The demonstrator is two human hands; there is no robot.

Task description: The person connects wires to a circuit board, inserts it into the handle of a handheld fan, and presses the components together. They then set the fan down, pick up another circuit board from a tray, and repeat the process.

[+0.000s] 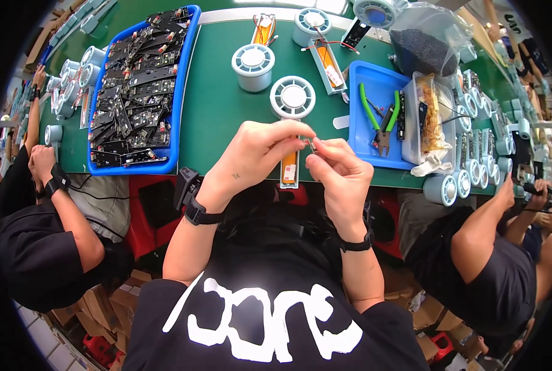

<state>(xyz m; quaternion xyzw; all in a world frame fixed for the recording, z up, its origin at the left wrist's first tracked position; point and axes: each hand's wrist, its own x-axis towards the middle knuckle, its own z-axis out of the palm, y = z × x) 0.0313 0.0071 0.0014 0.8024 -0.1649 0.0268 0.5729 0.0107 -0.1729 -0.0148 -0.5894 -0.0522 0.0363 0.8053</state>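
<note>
Both of my hands meet at the front edge of the green table, over a pale blue handheld fan with a round grille (292,97). Its open handle (289,167) points toward me and shows an orange battery inside. My left hand (260,151) is closed in a pinch, thumb against fingertips, on a thin wire by the handle's upper end. Close against it, my right hand (341,173) also pinches the small wire ends (312,146) between thumb and forefinger. The fingers partly cover the wires, and the exact joint is too small to see.
Left stands a blue tray (182,93) heaped with black circuit boards. More fans (253,67) lie ahead. A blue tray (359,151) at right holds green-handled cutters (384,133), beside a clear plastic box (415,111) and a bag of black bits (427,49). Co-workers sit on both sides.
</note>
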